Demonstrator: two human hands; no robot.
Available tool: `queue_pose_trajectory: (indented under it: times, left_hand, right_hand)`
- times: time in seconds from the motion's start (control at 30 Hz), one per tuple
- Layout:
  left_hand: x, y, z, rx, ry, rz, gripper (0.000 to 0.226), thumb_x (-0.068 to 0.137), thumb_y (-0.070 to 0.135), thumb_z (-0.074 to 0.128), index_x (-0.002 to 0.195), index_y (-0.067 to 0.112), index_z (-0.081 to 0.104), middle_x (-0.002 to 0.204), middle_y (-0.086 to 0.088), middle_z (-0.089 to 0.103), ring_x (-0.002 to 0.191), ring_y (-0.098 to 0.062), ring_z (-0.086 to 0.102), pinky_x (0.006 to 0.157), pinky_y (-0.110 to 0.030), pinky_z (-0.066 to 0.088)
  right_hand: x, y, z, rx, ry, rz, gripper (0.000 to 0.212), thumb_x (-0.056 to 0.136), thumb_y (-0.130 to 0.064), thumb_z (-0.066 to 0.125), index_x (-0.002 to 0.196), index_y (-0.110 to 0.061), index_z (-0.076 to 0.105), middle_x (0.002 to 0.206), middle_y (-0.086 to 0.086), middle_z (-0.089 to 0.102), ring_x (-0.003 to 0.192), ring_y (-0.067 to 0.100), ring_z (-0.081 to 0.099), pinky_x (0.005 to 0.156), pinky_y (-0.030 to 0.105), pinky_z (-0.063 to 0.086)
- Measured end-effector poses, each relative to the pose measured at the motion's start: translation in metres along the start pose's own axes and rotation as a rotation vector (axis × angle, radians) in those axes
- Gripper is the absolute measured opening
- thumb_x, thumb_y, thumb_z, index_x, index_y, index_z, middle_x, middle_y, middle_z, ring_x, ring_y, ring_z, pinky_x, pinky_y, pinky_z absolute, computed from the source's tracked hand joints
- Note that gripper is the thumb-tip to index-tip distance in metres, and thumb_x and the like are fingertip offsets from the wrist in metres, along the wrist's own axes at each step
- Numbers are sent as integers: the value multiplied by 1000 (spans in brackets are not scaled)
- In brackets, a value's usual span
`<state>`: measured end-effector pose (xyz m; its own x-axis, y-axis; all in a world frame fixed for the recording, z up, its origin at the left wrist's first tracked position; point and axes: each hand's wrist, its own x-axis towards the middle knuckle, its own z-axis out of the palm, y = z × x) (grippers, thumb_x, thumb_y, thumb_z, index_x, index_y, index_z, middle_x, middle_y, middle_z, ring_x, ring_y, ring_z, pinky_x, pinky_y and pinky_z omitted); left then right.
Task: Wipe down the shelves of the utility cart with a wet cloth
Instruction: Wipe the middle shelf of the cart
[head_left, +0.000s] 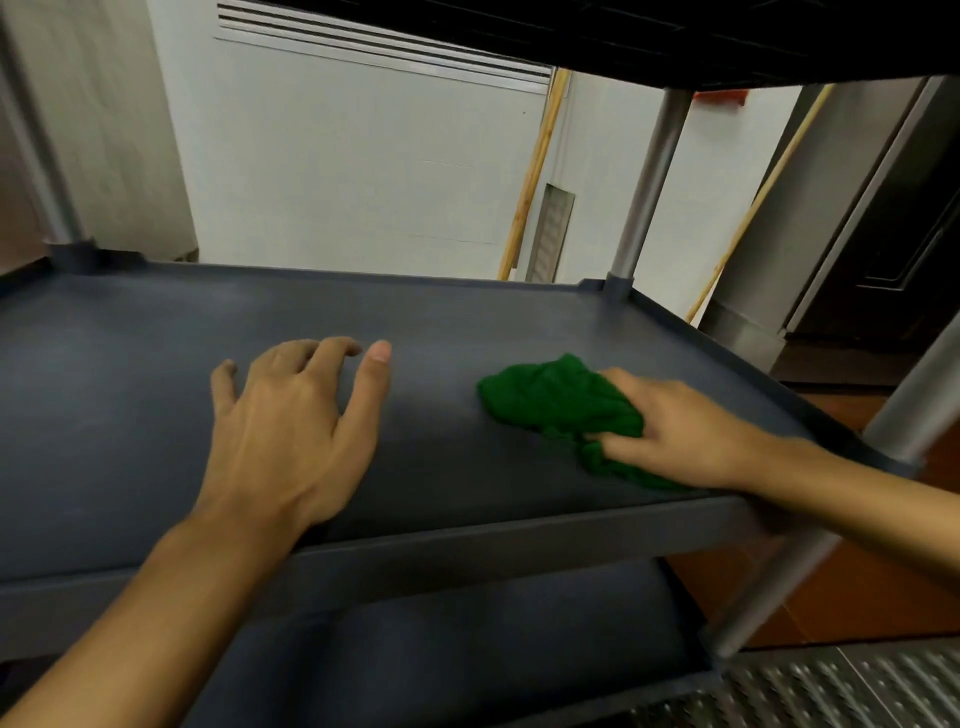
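Nearest to us, our two bare forearms reach in over the front edge of the middle shelf (130, 374) of the utility cart (524, 535). Our left hand (291, 431) lies palm down on the shelf, a little left of its centre, fingers spread wide and slightly curled at the tips, thumb out to the right; it holds nothing. Our right hand (675, 431) comes in across the front right corner, wrist passing over the front lip, and presses flat on the green cloth (556, 400). The fingers lie over the cloth's right part, one fingertip tucked into its folds near the front; we would say the hand is pinning the cloth down with a loose grip more than closing tightly round it. The cloth is bunched and crumpled, lying on the shelf towards the right side, well apart from the left hand, with a tail trailing towards the front edge under our wrist.

The shelf is dark blue-grey plastic with a raised rim all round and faint pale streaks across its left and far parts. Below the front edge we see the bottom shelf (467, 649) in the same colour. Grey round posts (649, 182) stand at the corners, and a dark top shelf (727, 36) overhangs us.

Beyond the far edge stands a white wall (337, 171) with a louvred vent (384, 47) high up, two wooden handles (535, 171) leaning against it, and a stainless steel unit (857, 197) at the right. The floor (857, 405) to the right is reddish-brown, with perforated metal grating (831, 686) by the near right corner.
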<state>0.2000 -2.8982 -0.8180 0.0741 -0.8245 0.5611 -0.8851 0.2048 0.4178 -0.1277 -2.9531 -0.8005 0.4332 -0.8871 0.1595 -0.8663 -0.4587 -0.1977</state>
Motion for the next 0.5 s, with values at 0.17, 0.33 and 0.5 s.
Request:
queue_pose_trajectory:
  times: [0.17,0.33,0.5]
  left_hand:
    - [-2,3,-9,-147,48,-44,55,102,55,18,102,20,61,98,-4,65,102,-31,62,100,-61,42]
    - [-39,-17,-58,-93,154,88,47,105,42,28,116,16,66,110,-1,66,104,-21,57,98,-46,43]
    - [-75,-74,-87,135,216,-16,42,102,34,34,127,12,60,115,-14,62,111,-31,51,105,-55,36]
  right_hand:
    - [-22,30,-16,-42,5,120,67,71,-73,48,128,-39,41,104,-7,70,92,14,67,79,43,54]
    - [-21,25,-15,-42,17,148,68,72,-80,47,128,-42,41,101,-6,71,88,15,67,78,44,55]
    - [-17,12,-11,-32,80,125,74,67,-88,38,126,-43,46,92,-3,71,79,17,66,70,42,54]
